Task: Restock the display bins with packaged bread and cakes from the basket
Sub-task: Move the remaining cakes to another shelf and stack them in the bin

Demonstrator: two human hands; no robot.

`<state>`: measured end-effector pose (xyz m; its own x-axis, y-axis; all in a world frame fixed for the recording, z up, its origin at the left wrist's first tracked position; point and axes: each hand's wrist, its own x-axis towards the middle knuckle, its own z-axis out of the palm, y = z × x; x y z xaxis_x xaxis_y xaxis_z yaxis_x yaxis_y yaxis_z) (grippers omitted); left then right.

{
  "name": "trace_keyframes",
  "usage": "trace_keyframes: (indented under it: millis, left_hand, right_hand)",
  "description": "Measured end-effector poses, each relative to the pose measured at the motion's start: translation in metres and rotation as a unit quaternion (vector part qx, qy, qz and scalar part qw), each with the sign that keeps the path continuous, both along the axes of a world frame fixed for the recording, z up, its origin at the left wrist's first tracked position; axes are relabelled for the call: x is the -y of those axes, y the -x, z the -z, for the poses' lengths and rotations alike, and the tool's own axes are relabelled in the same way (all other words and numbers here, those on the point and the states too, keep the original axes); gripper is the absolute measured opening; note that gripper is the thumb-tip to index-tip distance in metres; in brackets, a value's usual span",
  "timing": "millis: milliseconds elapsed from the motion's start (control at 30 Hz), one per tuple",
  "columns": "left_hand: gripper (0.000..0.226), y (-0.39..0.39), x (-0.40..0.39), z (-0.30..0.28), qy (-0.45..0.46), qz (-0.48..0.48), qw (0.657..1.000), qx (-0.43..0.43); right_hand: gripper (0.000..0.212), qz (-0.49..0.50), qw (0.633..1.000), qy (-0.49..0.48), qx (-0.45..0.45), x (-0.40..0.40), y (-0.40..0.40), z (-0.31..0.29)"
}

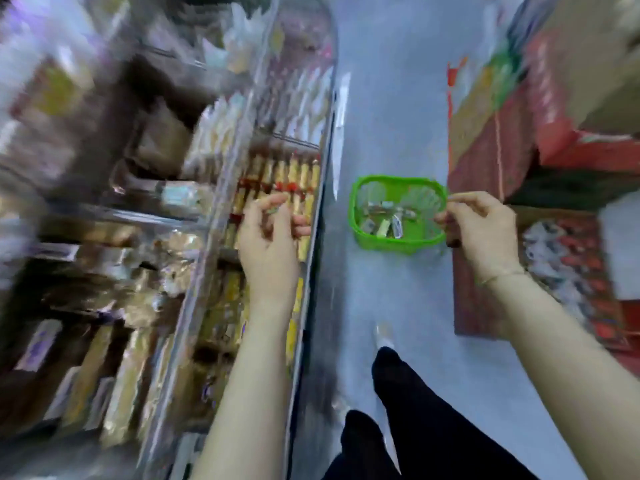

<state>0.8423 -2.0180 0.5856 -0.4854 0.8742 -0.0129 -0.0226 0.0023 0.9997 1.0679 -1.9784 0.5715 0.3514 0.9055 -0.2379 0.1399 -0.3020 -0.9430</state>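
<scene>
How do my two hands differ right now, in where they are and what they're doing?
The left hand is over the display bins of gold packets; the right hand is beside the green basket on the floor. The right wrist wears a thin bracelet, the left none. Both have curled fingers; blur hides any grip.

Display bins (194, 209) fill the left half of the frame, packed with packaged goods (277, 188); the floor (391, 116) runs up the centre; the basket (396, 242) sits on it at centre right, packets (382, 220) inside; stacked boxes (491, 140) stand right of the basket; the left hand (273, 237) lies over the bins, the right hand (481, 226) at the basket's right rim.
</scene>
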Motion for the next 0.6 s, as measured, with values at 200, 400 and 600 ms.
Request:
trace_keyframes:
  millis: [200, 400, 600]
  left_hand:
    - [0.021, -0.100, -0.063, 0.116, 0.240, 0.124, 0.960, 0.072]
    - [0.019, -0.149, -0.172, 0.205, 0.357, 0.050, 0.927, 0.102]
    - [0.020, -0.163, -0.282, 0.298, 0.356, 0.036, 0.932, 0.058]
  right_hand:
    - [0.015, 0.115, 0.979, 0.160, -0.055, -0.010, -0.099, 0.095]
    - [0.014, 0.075, 0.962, 0.257, -0.050, -0.115, -0.135, 0.189]
    - [0.014, 0.021, 0.959, 0.281, -0.035, -0.254, -0.160, 0.290]
